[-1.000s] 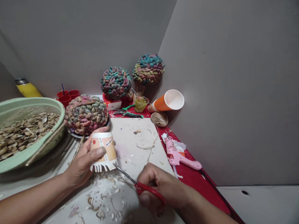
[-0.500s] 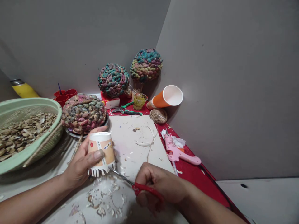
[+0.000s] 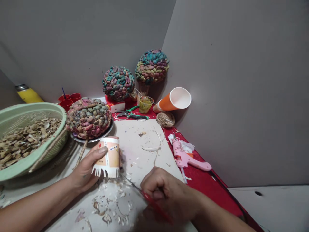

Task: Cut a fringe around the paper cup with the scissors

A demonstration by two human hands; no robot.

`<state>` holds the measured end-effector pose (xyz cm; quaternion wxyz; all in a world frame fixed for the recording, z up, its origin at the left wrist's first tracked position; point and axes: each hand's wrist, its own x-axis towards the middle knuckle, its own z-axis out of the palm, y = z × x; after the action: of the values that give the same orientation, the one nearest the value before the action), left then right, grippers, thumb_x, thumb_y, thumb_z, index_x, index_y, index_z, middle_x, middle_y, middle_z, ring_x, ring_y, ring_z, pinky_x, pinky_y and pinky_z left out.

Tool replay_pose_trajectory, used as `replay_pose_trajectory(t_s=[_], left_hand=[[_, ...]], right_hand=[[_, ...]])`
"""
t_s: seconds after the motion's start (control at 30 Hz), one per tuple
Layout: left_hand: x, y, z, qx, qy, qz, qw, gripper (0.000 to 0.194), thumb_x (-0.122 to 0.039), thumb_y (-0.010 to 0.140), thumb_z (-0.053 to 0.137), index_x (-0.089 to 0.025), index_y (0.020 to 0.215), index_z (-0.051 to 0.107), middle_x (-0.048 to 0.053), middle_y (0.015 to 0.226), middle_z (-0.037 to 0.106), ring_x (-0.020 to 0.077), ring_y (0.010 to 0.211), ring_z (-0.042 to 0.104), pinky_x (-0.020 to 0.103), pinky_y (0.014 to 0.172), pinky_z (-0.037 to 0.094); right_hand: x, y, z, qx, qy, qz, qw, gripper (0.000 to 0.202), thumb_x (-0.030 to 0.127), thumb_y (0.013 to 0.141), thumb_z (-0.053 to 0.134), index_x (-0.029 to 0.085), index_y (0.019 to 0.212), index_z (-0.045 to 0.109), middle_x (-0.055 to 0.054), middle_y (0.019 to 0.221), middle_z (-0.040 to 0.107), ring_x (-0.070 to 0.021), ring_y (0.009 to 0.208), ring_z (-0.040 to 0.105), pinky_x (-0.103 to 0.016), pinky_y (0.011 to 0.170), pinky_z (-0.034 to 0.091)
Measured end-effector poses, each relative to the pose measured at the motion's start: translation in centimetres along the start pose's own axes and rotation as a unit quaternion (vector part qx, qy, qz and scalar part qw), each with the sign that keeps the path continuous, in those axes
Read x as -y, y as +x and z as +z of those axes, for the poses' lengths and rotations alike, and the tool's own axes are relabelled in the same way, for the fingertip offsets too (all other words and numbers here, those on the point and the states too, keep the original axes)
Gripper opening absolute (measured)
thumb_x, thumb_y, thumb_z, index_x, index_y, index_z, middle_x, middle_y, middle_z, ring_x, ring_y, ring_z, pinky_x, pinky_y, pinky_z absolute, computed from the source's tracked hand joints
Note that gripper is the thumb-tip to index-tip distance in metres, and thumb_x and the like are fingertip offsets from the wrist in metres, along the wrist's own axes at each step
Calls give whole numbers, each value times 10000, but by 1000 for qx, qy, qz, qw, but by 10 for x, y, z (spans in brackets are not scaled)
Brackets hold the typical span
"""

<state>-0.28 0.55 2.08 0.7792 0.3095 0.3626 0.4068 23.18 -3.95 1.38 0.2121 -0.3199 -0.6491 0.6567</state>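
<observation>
Held upside down in my left hand [image 3: 84, 169] is a paper cup [image 3: 112, 158], orange and white with small printed marks. Its lower rim is cut into a fringe of narrow strips on the left, while the right part of the rim is uncut. My right hand [image 3: 166, 190] is closed around the red handles of a pair of scissors [image 3: 152, 201]. The scissor blades point up and left, with their tips just beside the cup's lower right rim. Both the handles and the lower part of that hand are blurred.
Paper scraps lie over the pale board [image 3: 132, 161]. A green basket [image 3: 50, 109] of shells stands left, beside a ball of coloured shells [image 3: 89, 117]. Pliers [image 3: 132, 115], a twine coil [image 3: 165, 119], an orange cup [image 3: 166, 103] and a pink glue gun [image 3: 188, 158] lie around the board.
My left hand has turned the cup, bringing an uncut stretch of rim toward the scissors. The blades have drawn slightly away from the fringe, down and to the right.
</observation>
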Motion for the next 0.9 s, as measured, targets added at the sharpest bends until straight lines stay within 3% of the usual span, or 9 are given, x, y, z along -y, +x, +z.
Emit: replay_pose_trajectory(t_s=[0.07,0.13,0.33,0.47,0.67,0.9], left_hand=[[-1,1,1,4,-5,-10,1000,647,-419,695,816,-158,1251,615,101,862,763,278,748,740,350,651,593],[-2,2,3,15,-7,-13,1000,554,-407,704,815,-153,1169,654,93,830,764,275,735,741,354,662,595],[-3,4,2,10,-4,-15,1000,415,-365,760,771,-159,1106,672,71,767,756,250,689,739,337,648,587],[-2,5,2,3,11,-23,1000,444,-370,771,748,-147,1143,657,89,811,760,260,719,739,338,657,584],[-3,7,5,-38,30,-34,998,430,-345,776,726,-130,1143,660,95,818,763,251,707,733,325,645,584],[0,8,5,-74,25,-53,996,400,-293,781,720,-134,1144,662,83,790,765,241,678,729,330,631,595]], right_hand=[[2,-3,2,-67,-106,-89,988,439,294,766,672,165,481,365,76,504,305,-44,482,249,-201,451,182],[2,-4,4,-118,-225,-133,958,360,246,762,635,161,518,385,68,530,349,-56,503,273,-226,496,207],[-2,-2,10,-153,-490,-83,854,199,222,713,652,157,568,532,31,559,542,-87,516,322,-291,568,196],[-4,0,11,-154,-558,-84,811,157,240,708,661,166,593,583,15,569,593,-100,494,373,-289,556,194],[-9,-1,12,-197,-604,-147,758,207,253,803,603,172,613,587,-12,569,598,-131,494,445,-306,563,259],[-9,-2,12,-188,-620,-160,745,226,275,851,593,177,648,576,-15,591,590,-144,543,471,-316,568,273]])
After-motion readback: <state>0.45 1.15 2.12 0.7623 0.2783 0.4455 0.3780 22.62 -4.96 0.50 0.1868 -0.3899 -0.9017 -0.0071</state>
